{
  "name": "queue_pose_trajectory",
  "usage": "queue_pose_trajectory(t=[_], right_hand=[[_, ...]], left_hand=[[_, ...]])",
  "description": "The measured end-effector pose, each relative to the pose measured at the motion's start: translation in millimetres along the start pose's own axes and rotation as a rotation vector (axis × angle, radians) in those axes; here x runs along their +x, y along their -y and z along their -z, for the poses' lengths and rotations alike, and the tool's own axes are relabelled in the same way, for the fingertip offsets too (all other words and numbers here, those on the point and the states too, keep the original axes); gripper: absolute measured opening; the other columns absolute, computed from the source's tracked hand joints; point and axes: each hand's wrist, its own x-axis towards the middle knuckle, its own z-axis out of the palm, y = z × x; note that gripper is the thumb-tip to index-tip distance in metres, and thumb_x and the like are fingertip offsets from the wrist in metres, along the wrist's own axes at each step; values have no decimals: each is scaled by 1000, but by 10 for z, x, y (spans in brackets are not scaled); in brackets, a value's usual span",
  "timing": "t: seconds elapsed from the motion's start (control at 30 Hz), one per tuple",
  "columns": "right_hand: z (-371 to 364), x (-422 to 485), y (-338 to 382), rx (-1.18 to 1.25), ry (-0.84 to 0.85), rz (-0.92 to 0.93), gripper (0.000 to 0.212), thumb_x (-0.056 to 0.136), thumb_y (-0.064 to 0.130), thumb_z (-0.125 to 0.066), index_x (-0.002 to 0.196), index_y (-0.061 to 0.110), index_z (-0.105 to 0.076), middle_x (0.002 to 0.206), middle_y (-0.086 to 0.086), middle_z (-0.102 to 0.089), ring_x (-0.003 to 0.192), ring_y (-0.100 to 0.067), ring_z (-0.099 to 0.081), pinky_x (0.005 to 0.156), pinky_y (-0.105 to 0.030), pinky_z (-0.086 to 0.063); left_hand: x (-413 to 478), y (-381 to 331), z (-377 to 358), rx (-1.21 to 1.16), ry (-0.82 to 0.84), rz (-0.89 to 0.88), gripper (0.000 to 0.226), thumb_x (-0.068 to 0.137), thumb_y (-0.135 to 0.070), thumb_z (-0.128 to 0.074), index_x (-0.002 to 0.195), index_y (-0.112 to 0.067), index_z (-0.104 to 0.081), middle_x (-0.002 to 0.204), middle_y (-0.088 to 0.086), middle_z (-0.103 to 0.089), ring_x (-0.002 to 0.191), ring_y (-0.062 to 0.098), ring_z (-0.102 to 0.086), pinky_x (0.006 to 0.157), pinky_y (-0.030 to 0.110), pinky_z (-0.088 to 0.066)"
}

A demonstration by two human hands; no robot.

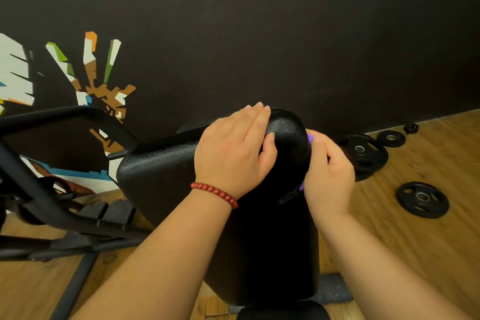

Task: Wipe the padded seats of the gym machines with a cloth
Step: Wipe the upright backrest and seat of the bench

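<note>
Fingers (pixel 255 118) of left hand (pixel 231 153) straight, laid flat over top end of padded seat (pixel 161 171). Right hand (pixel 330 179) curled, gripping purple cloth (pixel 311 138), mostly hidden, against right edge of same pad. Judged mid-wipe at upper edge; cleaned extent not discernible. Probably remaining: lower pad (pixel 283 310), other machines.
</note>
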Motion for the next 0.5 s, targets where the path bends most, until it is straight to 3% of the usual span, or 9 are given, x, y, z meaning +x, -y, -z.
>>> queue_pose_trajectory(t=[0.07, 0.13, 0.17, 0.23, 0.3, 0.4, 0.47, 0.5], right_hand=[[-5, 40, 73, 9, 41, -113, 33, 99, 29, -46, 82, 14, -70, 69, 2, -62, 63, -16, -58, 57, -35, -50], [-16, 92, 174, 9, 40, -54, 38, 98, 31, -48, 75, 6, -64, 65, -6, -58, 66, -23, -58, 61, -42, -51], [-27, 98, 203, 20, 21, 37, 33, 99, 28, -49, 78, 10, -69, 69, 3, -63, 74, -13, -62, 70, -35, -54], [-41, 74, 188, -11, -12, 261, 21, 99, 20, -50, 104, 22, -70, 98, 19, -67, 101, 4, -61, 88, -14, -47], [-38, 51, 29, -52, -15, 371, 27, 99, 22, -47, 119, 18, -64, 114, 16, -63, 113, 5, -56, 97, -12, -42], [8, -5, -143, -1, -8, 127, 28, 100, 29, -44, 114, 26, -68, 110, 20, -67, 110, 3, -59, 92, -17, -47], [21, -75, -179, 81, -39, -143, 28, 99, 29, -47, 108, 27, -73, 94, 14, -72, 88, -3, -66, 67, -21, -53], [25, -101, -173, 92, -54, -233, 28, 99, 28, -48, 104, 28, -75, 84, 10, -72, 73, -7, -65, 53, -21, -49]], left_hand=[[3, 1, 0, 7, 8, -3, 40, 94, -27, -44, 120, -6, -65, 119, 7, -68, 106, 21, -66, 79, 32, -49], [2, 2, 4, 13, 18, -4, 41, 95, -28, -41, 121, -6, -64, 119, 7, -68, 106, 21, -66, 80, 32, -48], [1, 5, 6, 14, 19, -6, 41, 96, -28, -40, 122, -6, -64, 120, 7, -67, 107, 21, -66, 80, 32, -48], [3, 9, 8, 15, 9, -19, 41, 96, -28, -40, 121, -7, -64, 120, 7, -67, 107, 21, -66, 80, 32, -49], [1, 11, 5, 0, -20, -43, 38, 96, -26, -41, 117, -8, -67, 120, 7, -67, 107, 22, -65, 80, 34, -50], [-11, 10, 5, -16, -45, -81, 31, 96, -23, -46, 111, -8, -69, 119, 9, -66, 104, 25, -63, 77, 37, -51], [-10, 12, 8, -10, -35, -100, 30, 96, -23, -48, 112, -9, -68, 119, 9, -66, 102, 26, -63, 74, 39, -51], [-12, 13, 9, -7, -28, -109, 30, 96, -24, -48, 113, -10, -68, 119, 9, -66, 102, 26, -63, 74, 39, -51]])
